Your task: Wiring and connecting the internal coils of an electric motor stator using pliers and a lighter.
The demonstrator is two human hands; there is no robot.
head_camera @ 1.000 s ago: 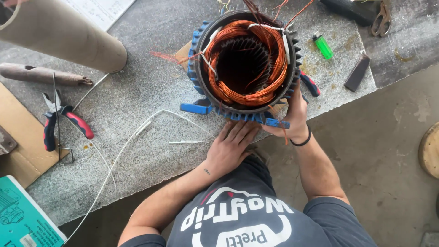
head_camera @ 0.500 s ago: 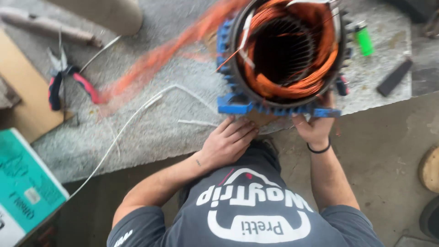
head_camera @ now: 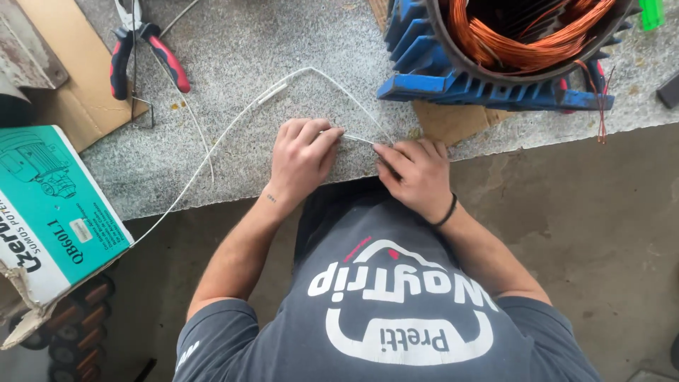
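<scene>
My left hand (head_camera: 300,159) and my right hand (head_camera: 414,173) rest on the front edge of a grey speckled stone bench (head_camera: 247,42). Between their fingertips they pinch a thin white wire (head_camera: 357,139). The wire arcs up over the bench, carries a short white sleeve (head_camera: 272,92), and trails off to the lower left past the bench edge. A black band circles my right wrist. Just beyond my hands stands a blue finned motor stator (head_camera: 488,85) with orange copper windings (head_camera: 509,42) inside; neither hand touches it.
Red-and-black-handled pliers (head_camera: 148,53) lie at the back left beside a sheet of cardboard (head_camera: 78,99). A teal and white carton (head_camera: 49,205) overhangs the bench at the left. A green object (head_camera: 654,13) sits at the top right. Concrete floor (head_camera: 601,233) lies below.
Both hands have left the stator's lower rim and come down to the bench's front edge, where they now pinch the white wire. The view has dropped and moved closer.
</scene>
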